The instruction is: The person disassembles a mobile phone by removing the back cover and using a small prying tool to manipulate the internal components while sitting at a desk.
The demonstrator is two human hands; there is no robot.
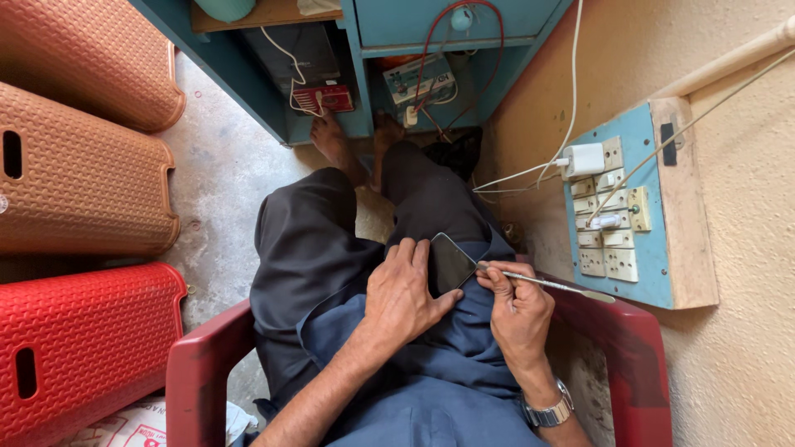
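Seated in a red plastic chair (pixel 199 372), the person rests a dark smartphone (pixel 451 261) on the right thigh. Their left hand (pixel 403 291) lies curled over the phone's left edge, pinning it, while the right hand (pixel 517 308) pinches a thin metal pry tool (pixel 551 284) whose tip touches the phone's right edge. Farther right, a blue switchboard (pixel 633 211) hangs on the wall.

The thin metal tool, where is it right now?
In the head view, the thin metal tool is in the right hand, its tip against the dark phone's edge on the lap; the left hand steadies the phone.
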